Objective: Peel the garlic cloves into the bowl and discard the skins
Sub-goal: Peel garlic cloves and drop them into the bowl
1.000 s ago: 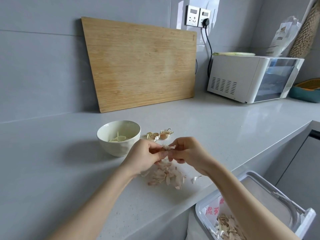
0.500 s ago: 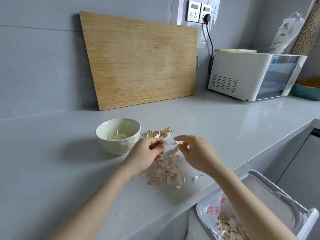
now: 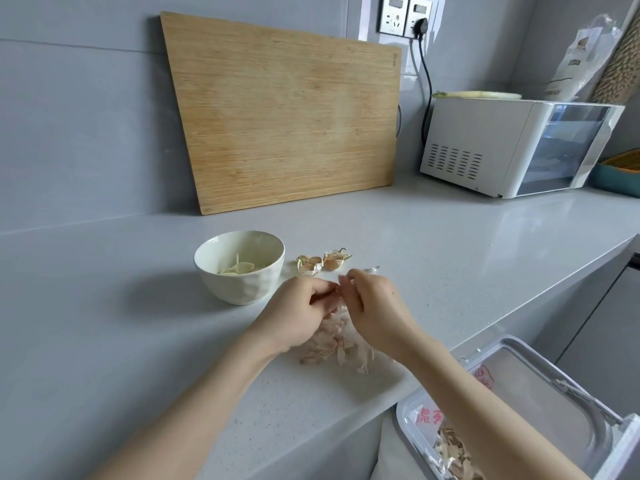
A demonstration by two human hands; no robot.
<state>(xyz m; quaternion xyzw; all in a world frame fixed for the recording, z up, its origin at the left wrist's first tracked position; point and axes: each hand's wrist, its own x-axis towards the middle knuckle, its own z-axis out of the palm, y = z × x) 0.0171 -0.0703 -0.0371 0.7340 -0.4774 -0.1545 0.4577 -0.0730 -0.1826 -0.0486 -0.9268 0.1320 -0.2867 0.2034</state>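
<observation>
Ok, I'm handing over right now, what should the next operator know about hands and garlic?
Left hand: curled round a clove, mostly hidden.
Right hand: fingertips at that clove, grip unclear.
Bowl: a few peeled cloves inside.
Two unpeeled cloves beside it.
Skin pile on the counter under the hands; some skins already in the bin.
Left: finish this clove, peel the two, bin the pile.

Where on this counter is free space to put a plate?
Free: the counter left of the bowl, and the stretch between the unpeeled cloves and the microwave. Crowded: the skin pile under the left hand and right hand.
</observation>
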